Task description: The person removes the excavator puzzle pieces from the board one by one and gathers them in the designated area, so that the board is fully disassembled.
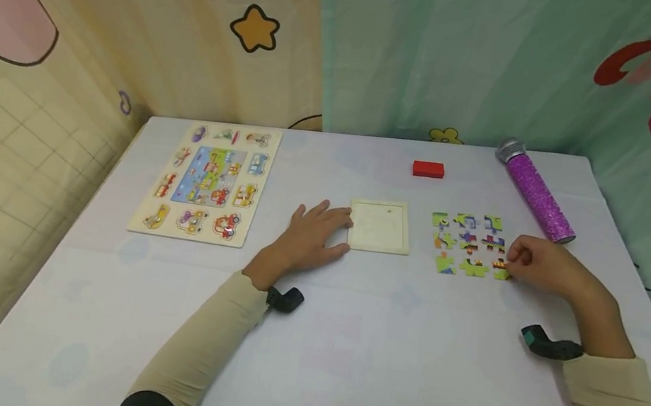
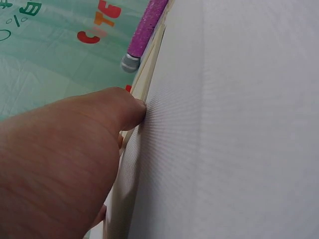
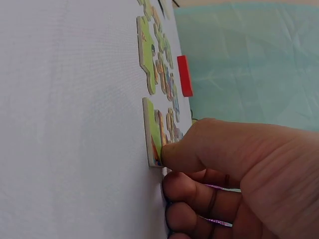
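My left hand (image 1: 310, 235) lies palm-down on the table with fingers spread. Its thumb and fingertips touch the left side of a small, square, cream puzzle frame (image 1: 376, 250). To the frame's right, several jigsaw pieces (image 1: 474, 269) lie apart in rows, green with bits of picture on them. At the near right corner of these rows, my right hand (image 1: 538, 264) pinches the edge of a corner jigsaw piece (image 3: 151, 127). The right thumb presses on that piece's top in the right wrist view, and the other fingers curl beside it. The piece lies about flat on the table.
A wooden picture board (image 1: 132, 217) with vehicle and toy shapes lies on the left. A red block (image 1: 428, 169) sits behind the frame. The glittery purple microphone (image 1: 537, 192) lies at the back right, just beyond my right hand. Patterned curtains (image 1: 454, 52) border the table's far edge.
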A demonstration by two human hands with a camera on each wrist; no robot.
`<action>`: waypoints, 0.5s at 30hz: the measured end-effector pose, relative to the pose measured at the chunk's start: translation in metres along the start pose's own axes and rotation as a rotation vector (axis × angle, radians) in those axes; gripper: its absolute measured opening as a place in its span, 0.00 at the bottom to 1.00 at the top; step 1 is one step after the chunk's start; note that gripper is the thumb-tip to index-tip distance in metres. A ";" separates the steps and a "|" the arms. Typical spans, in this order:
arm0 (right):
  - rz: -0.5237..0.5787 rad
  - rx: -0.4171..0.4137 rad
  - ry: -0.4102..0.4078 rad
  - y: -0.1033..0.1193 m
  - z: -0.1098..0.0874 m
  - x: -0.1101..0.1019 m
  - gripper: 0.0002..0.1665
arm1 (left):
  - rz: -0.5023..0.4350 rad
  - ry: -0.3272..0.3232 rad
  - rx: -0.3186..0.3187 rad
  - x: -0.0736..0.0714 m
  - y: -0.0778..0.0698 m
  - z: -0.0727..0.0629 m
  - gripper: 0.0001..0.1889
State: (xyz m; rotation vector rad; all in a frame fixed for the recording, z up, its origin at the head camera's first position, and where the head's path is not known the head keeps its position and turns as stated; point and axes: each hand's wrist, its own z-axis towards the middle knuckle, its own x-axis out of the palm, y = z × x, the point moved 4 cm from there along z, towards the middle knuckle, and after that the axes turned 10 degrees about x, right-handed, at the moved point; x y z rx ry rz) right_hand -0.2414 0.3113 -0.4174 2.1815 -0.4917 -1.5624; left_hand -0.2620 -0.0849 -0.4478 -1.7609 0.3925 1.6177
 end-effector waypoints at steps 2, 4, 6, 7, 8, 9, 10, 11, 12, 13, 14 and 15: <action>-0.006 -0.009 -0.004 0.000 0.000 0.000 0.07 | -0.005 -0.009 0.004 -0.001 0.000 0.000 0.25; -0.011 -0.019 -0.006 -0.001 0.000 0.000 0.07 | -0.006 -0.017 0.008 -0.001 -0.001 0.000 0.25; -0.012 -0.023 -0.002 -0.002 0.000 0.000 0.06 | -0.006 -0.018 0.013 -0.002 -0.001 0.000 0.25; -0.011 -0.024 0.001 -0.002 0.000 0.000 0.06 | -0.006 -0.016 0.015 -0.002 -0.001 0.000 0.25; -0.010 -0.026 0.004 -0.003 0.000 0.001 0.06 | -0.007 -0.013 0.017 -0.002 -0.001 0.000 0.25; -0.009 -0.024 0.006 -0.003 0.000 0.001 0.07 | -0.008 -0.007 0.019 -0.002 -0.001 0.000 0.25; -0.006 -0.021 0.007 -0.004 0.000 0.001 0.07 | -0.009 0.000 0.021 -0.003 -0.001 0.000 0.25; -0.004 -0.024 0.002 -0.004 0.000 0.000 0.08 | -0.008 0.007 0.026 -0.003 -0.001 0.000 0.25; 0.002 -0.033 -0.007 -0.003 0.000 0.000 0.09 | -0.007 0.011 0.032 -0.005 0.000 0.000 0.25; 0.008 -0.040 -0.023 -0.001 -0.001 -0.001 0.11 | -0.006 0.013 0.038 -0.006 0.001 0.000 0.26; 0.016 -0.055 -0.041 0.001 -0.001 -0.001 0.14 | -0.004 0.011 0.041 -0.008 0.001 0.000 0.27; 0.029 -0.072 -0.058 0.005 -0.001 -0.002 0.17 | 0.000 0.003 0.045 -0.011 0.003 0.000 0.28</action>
